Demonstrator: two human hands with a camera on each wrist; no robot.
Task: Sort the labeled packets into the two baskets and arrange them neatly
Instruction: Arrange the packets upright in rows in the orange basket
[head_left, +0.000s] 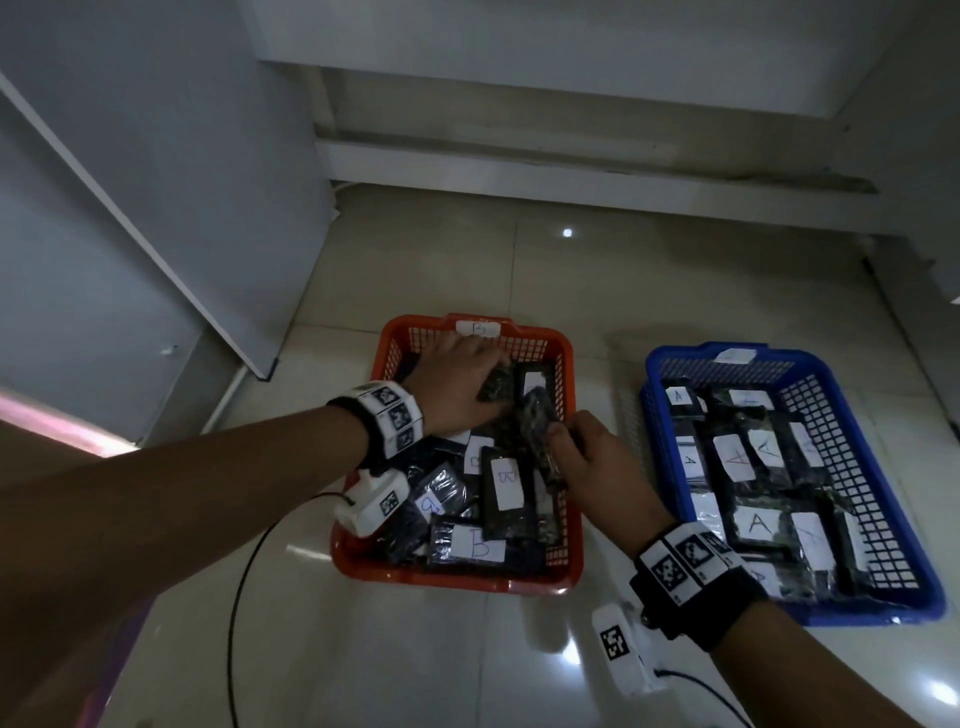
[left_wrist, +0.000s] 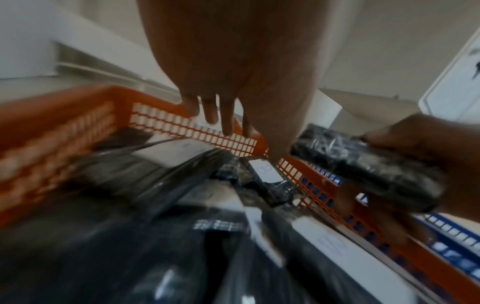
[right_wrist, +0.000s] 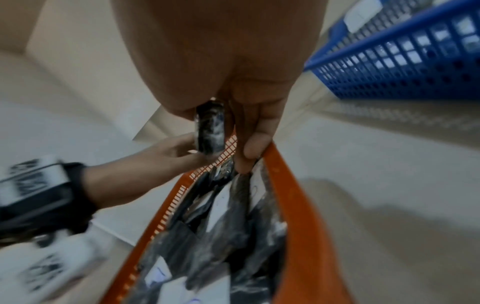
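Note:
An orange basket tagged B holds several black packets with white B labels, lying jumbled. To its right, the blue basket holds several packets labelled A. My left hand reaches into the far end of the orange basket, its fingers straight and spread over the packets near the far wall. My right hand pinches a black packet on edge over the basket's right side; its label is hidden. The left wrist view has that packet at the right, and in the right wrist view the same packet sits between thumb and fingers.
Both baskets stand on a glossy pale tiled floor. A grey-white panel leans at the left and a low ledge runs along the back. A black cable trails on the floor near the left arm.

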